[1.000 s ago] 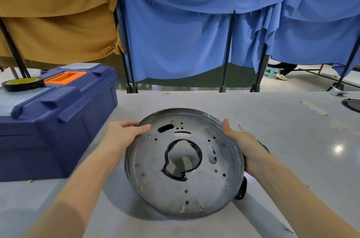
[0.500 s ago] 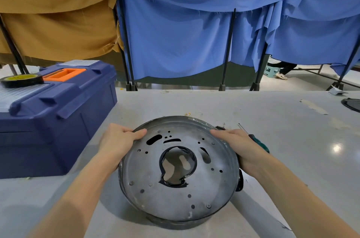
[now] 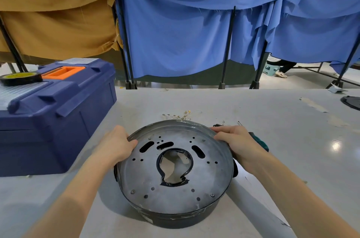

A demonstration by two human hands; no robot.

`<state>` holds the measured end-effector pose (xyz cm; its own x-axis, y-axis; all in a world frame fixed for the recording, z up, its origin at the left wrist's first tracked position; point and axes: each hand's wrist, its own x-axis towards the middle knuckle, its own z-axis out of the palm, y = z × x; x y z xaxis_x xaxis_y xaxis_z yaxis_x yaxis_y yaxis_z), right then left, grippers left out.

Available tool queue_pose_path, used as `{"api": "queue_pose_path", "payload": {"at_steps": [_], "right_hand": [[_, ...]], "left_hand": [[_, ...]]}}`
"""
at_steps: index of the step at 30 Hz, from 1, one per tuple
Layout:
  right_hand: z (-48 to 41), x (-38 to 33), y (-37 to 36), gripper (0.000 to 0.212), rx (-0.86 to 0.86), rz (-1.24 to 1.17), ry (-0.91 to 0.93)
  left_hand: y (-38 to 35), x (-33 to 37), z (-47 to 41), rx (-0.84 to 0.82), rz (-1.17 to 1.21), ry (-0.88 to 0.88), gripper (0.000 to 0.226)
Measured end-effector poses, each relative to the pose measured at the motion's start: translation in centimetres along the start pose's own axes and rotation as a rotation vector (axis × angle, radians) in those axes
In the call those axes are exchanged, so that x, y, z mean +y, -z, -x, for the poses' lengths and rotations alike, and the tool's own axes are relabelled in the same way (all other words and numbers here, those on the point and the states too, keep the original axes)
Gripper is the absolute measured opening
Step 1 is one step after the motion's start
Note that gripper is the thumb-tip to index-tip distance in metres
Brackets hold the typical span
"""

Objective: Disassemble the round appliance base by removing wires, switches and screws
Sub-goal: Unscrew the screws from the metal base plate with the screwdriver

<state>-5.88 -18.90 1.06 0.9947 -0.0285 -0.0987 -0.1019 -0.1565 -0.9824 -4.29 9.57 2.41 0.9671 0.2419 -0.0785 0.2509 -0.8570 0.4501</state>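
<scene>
The round grey metal appliance base (image 3: 175,171) is set on the grey table (image 3: 272,120), gripped at its rim by the left hand (image 3: 115,145) and the right hand (image 3: 236,143), beside a blue plastic toolbox (image 3: 56,113).

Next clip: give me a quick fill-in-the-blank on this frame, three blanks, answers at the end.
1. The left hand and right hand each grip the base by its ____.
2. The tape lies on top of the blue ____.
3. The screwdriver behind the right hand has a ____ handle.
Missing words: rim; toolbox; green.
</scene>
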Motion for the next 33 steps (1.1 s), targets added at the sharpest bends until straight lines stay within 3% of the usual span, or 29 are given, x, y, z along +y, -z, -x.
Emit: {"api": "queue_pose_path", "payload": {"at_steps": [4,7,9,11,14,20,23,27,30,33], "right_hand": [[0.2,0.0,-0.3,0.039,-0.088,-0.057,0.038],[0.3,0.1,-0.7,0.045,-0.093,-0.038,0.076],[0.4,0.1,-0.9,0.039,-0.049,-0.004,0.110],[0.2,0.2,-1.1,0.030,0.019,0.018,0.138],[-0.2,0.5,-1.2,0.025,0.123,-0.032,0.138],[-1.0,0.8,0.0,0.018,0.268,0.088,0.241],[-1.4,1.1,1.7,0.019,0.352,0.360,0.242],[-2.0,2.1,3.0,0.038,0.457,0.820,0.112],[-2.3,2.9,3.7,0.051,0.477,0.917,-0.030],[-2.6,3.5,4.6,0.048,0.504,0.906,-0.050]], "left_hand": [[0.3,1.7,0.9,0.127,-0.272,-0.136,0.040],[-1.1,2.8,1.0,0.184,-0.228,-0.459,0.062],[-2.0,3.4,1.4,0.078,-0.083,-0.692,0.059],[-2.9,3.8,1.9,-0.125,0.012,-0.780,0.064],[-4.2,3.6,2.0,-0.286,-0.038,-0.773,0.076],[-4.6,3.6,1.9,-0.301,-0.084,-0.752,0.072],[-4.6,3.6,2.1,-0.317,-0.045,-0.738,0.071],[-4.5,3.5,2.2,-0.320,-0.048,-0.737,0.071],[-4.5,3.5,2.3,-0.322,-0.038,-0.733,0.070],[-4.4,3.5,2.3,-0.323,-0.034,-0.728,0.071]]}}
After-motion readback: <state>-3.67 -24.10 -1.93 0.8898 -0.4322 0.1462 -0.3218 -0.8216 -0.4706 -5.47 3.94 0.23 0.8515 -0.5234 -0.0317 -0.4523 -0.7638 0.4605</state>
